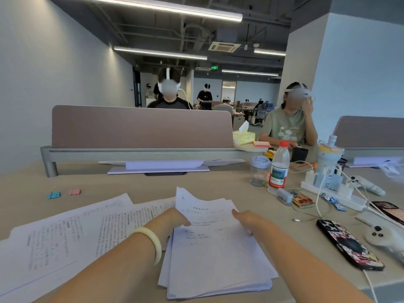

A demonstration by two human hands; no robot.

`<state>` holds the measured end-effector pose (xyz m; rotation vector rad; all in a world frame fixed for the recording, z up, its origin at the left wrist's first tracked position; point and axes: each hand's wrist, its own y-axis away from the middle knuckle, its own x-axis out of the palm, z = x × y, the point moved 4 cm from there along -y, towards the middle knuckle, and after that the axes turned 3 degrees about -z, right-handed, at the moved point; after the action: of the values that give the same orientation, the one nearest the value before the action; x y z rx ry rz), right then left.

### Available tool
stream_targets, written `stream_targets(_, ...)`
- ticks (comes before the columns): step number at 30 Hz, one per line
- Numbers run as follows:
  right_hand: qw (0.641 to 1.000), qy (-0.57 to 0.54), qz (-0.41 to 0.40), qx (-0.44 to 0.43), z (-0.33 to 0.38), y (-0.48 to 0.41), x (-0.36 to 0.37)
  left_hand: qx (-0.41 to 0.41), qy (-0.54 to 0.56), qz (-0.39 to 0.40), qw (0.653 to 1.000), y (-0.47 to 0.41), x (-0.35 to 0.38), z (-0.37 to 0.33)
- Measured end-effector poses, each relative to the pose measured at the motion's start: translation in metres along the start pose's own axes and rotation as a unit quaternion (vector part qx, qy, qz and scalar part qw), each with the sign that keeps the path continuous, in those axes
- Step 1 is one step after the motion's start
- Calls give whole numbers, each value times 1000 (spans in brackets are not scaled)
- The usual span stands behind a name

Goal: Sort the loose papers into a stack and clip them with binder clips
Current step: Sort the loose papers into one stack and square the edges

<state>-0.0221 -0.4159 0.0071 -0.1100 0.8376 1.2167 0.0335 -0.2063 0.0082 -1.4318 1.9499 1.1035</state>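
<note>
Paper stack [218, 259]: L hand [175, 218] in pinch on left edge, R hand [248, 220] flat atop.

Bare forearms [290, 256], smooth cream bangle [155, 242] round the left wrist.

On table [218, 180], at six o'clock: paper stack [218, 259], left hand [172, 219] at its nine o'clock edge, right hand [247, 219] at three. From the stack, at nine: loose sheets [65, 237], overlapping. At ten, well apart: left binder clip [53, 195] beside right binder clip [75, 192]. At one: jar [259, 171], water bottle [279, 169] just right of it. At three: phone [349, 244]. At twelve, behind all: divider panel [142, 127]
</note>
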Motion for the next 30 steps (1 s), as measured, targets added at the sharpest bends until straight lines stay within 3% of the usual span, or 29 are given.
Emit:
stream_targets(7,992,-120,28,23,-9,0,-11,41,-47,5,998,6,5,-4)
stream_targets(11,994,-97,31,40,-8,6,-9,54,-226,-1,973,6,9,22)
stream_targets(22,996,-79,23,40,-2,4,-4,61,-260,50,962,-6,-5,47)
stream_targets(30,976,-203,38,67,-6,6,-1,82,-246,40,965,-11,1,51)
